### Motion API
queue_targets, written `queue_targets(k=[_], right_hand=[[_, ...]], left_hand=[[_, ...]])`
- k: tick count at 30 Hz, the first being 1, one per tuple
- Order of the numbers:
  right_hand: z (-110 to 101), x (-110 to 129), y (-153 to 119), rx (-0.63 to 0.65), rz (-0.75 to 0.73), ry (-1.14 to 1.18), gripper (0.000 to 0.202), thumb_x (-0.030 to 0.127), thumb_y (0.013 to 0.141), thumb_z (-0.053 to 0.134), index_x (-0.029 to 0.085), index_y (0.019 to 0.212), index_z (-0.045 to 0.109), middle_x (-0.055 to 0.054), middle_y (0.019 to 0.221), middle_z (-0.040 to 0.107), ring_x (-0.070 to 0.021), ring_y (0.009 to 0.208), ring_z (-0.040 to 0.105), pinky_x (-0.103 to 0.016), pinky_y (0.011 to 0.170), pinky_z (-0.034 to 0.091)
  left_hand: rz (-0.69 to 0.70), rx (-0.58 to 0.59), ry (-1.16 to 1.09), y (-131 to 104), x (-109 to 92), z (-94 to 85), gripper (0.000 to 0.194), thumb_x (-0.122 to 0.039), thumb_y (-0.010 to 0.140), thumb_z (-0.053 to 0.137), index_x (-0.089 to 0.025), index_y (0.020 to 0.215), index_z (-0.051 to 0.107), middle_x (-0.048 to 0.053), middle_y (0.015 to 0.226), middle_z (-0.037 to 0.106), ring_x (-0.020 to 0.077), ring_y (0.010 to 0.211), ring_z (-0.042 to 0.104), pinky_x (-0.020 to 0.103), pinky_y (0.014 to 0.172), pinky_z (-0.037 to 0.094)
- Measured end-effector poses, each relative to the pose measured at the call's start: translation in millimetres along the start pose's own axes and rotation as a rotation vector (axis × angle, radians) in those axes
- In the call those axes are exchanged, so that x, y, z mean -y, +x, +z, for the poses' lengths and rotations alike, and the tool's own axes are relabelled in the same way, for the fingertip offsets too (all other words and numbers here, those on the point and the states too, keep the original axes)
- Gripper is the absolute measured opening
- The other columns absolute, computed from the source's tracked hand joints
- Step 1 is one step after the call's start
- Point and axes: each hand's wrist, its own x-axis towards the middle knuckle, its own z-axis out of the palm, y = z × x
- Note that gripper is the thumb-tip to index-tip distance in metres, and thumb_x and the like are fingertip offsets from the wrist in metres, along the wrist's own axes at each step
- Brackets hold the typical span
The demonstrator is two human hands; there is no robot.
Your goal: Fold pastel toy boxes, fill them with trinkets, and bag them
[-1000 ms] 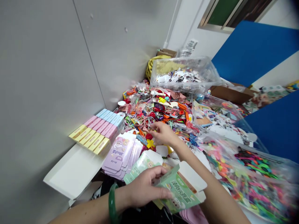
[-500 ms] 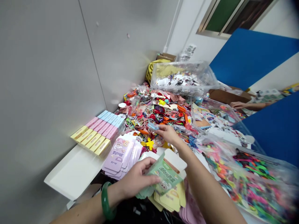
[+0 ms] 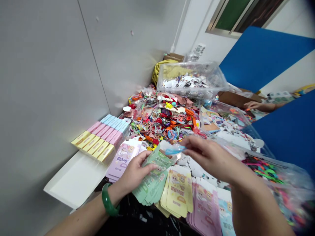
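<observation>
My left hand (image 3: 139, 172), with a green bangle (image 3: 107, 200) on the wrist, grips a green printed box (image 3: 159, 160) whose top end is open. Between the fingertips of my right hand (image 3: 209, 154) is a small light-blue item (image 3: 175, 149), held at the box's opening. Below the box lie flat green cartons (image 3: 150, 188). Beside them are stacks of yellow cartons (image 3: 177, 188), pink cartons (image 3: 205, 206) and blue cartons (image 3: 225, 209). Purple cartons (image 3: 122, 160) lie left of my left hand.
A heap of small colourful trinkets (image 3: 162, 114) spreads behind my hands. Finished-looking yellow, pink and blue boxes (image 3: 103, 134) stand in rows by the wall. A clear bin (image 3: 194, 88) stands behind the heap. Another person's hand (image 3: 256, 105) shows at right, past a blue panel (image 3: 283, 131).
My right hand has come back from the trinket heap to the box's opening with the light-blue item. My left hand and the green box have shifted slightly left and up.
</observation>
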Motion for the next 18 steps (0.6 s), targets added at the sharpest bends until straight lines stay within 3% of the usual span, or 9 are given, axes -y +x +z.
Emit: queue_targets(k=[4,7,10,14,18], right_hand=[[16,15,2,0.049,-0.020,-0.055,0.012,0.018,0.085,0.051,0.022,0.086,0.062,0.002,0.075,0.065,-0.0120,0.066,0.057,-0.022,0.059,0.039],[31,16,11,-0.081,-0.021,-0.069,0.008,0.016,0.084,0.055,0.020,0.083,0.062,0.001,0.075,0.064,-0.0125,0.068,0.058,-0.022,0.061,0.040],[43,14,15,-0.133,-0.047,-0.136,0.013,0.015,0.084,0.054,0.018,0.078,0.064,-0.003,0.079,0.065,-0.0150,0.076,0.060,-0.023,0.066,0.041],[47,14,4,0.015,0.010,-0.185,0.026,0.010,0.084,0.046,0.020,0.087,0.070,-0.005,0.084,0.069,-0.0168,0.077,0.063,-0.025,0.067,0.043],[39,15,-9,0.185,0.036,-0.118,0.031,0.013,0.084,0.042,0.024,0.093,0.069,-0.003,0.091,0.071,-0.0173,0.079,0.065,-0.025,0.068,0.044]], left_hand=[[0.002,0.049,-0.017,0,-1,8.6,0.028,-0.022,0.078,0.069,-0.019,0.105,0.061,0.004,0.104,0.067,0.0208,0.099,0.060,0.029,0.083,0.048],[-0.046,0.059,-0.061,-1,-2,12.6,0.031,-0.024,0.080,0.068,-0.020,0.109,0.059,0.004,0.103,0.067,0.0200,0.092,0.062,0.028,0.074,0.049],[-0.039,0.034,-0.073,-2,0,15.6,0.032,-0.023,0.080,0.067,-0.020,0.110,0.058,0.004,0.104,0.067,0.0205,0.095,0.062,0.029,0.077,0.049],[0.004,0.017,-0.016,-5,9,20.7,0.031,-0.020,0.079,0.066,-0.020,0.109,0.059,0.003,0.103,0.066,0.0210,0.099,0.061,0.032,0.088,0.046],[0.026,0.021,0.083,-7,11,27.2,0.033,-0.018,0.079,0.065,-0.020,0.111,0.058,0.003,0.104,0.065,0.0211,0.098,0.060,0.030,0.087,0.045]])
